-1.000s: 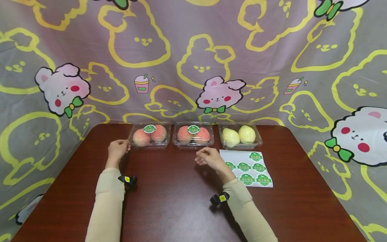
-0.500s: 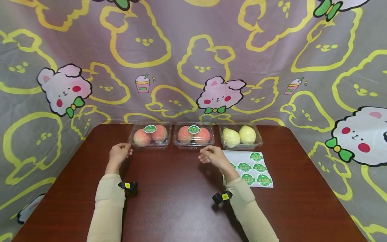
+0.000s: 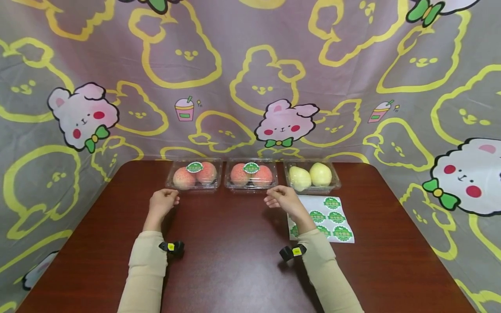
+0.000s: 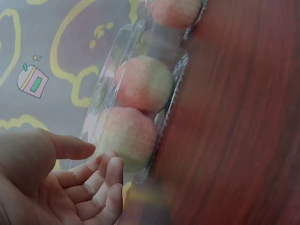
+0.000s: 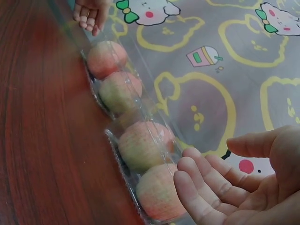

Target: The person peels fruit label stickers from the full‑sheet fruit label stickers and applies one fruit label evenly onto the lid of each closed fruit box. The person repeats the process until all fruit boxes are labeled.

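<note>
Nearest in, taking twelve as the table's far edge: two pale beige sleeves (image 3: 145, 269), at eight and four o'clock, both cut off by the frame's bottom, each with a small black wrist device (image 3: 172, 248). Beneath, a glossy reddish-brown table (image 3: 227, 243). Between two and three, a white paper sheet of round green stickers (image 3: 311, 201), its left side partly hidden by the right hand (image 3: 288, 203) and wrist. That hand, near two, grips nothing, fingers loosely bent. Near ten, the left hand (image 3: 163, 203) matches: relaxed, unladen, just beside a box corner; contact, I can't tell. Now the back row! Between ten and eleven, a clear plastic box (image 3: 195, 188) of two pinkish peaches (image 3: 184, 178); at twelve, a second clear plastic box (image 3: 251, 189) with two more. Both lids carry green labels (image 3: 194, 167), print too small to read. Between one and two, a third clear plastic box (image 3: 335, 180) holds two pale yellow-green pears (image 3: 300, 178). Behind, a grey cartoon-bunny curtain (image 3: 235, 26), cropped at the top.
</note>
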The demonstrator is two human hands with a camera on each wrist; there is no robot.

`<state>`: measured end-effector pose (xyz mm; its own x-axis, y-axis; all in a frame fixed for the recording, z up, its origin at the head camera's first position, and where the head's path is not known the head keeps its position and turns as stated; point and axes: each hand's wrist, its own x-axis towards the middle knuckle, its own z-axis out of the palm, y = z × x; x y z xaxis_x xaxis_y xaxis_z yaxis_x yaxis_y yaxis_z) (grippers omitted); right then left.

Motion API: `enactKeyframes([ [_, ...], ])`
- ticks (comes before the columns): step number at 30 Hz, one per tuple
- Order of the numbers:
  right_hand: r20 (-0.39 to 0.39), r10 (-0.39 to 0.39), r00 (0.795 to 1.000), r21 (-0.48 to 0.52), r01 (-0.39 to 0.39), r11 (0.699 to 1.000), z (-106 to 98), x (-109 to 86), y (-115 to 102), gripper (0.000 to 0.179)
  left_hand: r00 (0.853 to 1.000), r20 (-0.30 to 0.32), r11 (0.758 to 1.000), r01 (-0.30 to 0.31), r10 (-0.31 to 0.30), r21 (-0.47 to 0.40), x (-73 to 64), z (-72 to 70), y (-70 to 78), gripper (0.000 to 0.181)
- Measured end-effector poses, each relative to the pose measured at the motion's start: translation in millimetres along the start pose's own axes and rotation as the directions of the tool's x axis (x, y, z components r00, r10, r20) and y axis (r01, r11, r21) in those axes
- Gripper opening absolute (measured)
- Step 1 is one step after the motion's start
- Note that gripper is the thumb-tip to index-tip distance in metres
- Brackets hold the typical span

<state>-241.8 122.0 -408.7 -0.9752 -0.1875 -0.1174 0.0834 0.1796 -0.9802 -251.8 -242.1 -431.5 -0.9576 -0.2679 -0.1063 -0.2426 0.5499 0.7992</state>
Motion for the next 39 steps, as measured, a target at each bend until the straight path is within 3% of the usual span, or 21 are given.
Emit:
enactKeyframes([
  [10, -0.051, 0.0, 0.999, -0.026, -0.002, 1.0, -10, 0.3, 0, 0.032, 0.995, 0.021, 0.993, -0.1, 0.098, 0.069, -7.4, 11.2, 14.0, 0.031],
  [19, -0.115, 0.008, 0.993, -0.051, -0.014, 0.999, -17, 2.3, -1, 0.032, 0.976, 0.046, 0.973, -0.217, 0.214, 0.08, -16.6, 30.5, 30.5, 0.027],
  [27, -0.159, -0.003, 0.987, -0.058, -0.006, 0.998, -21, 3.8, -3, 0.031, 0.945, 0.03, 0.944, -0.327, 0.326, 0.039, -25.9, 59.1, 45.0, 0.021],
  [31, -0.185, 0.002, 0.983, -0.069, -0.015, 0.998, -28, 3.2, -2, 0.028, 0.917, 0.029, 0.918, -0.397, 0.397, -0.008, -31.9, 78.1, 54.2, 0.016],
  [39, -0.186, 0.027, 0.982, -0.035, -0.034, 0.999, -37, 3.2, 2, 0.033, 0.884, 0.077, 0.887, -0.46, 0.462, -0.034, -43.3, 103.0, 73.3, 0.014],
])
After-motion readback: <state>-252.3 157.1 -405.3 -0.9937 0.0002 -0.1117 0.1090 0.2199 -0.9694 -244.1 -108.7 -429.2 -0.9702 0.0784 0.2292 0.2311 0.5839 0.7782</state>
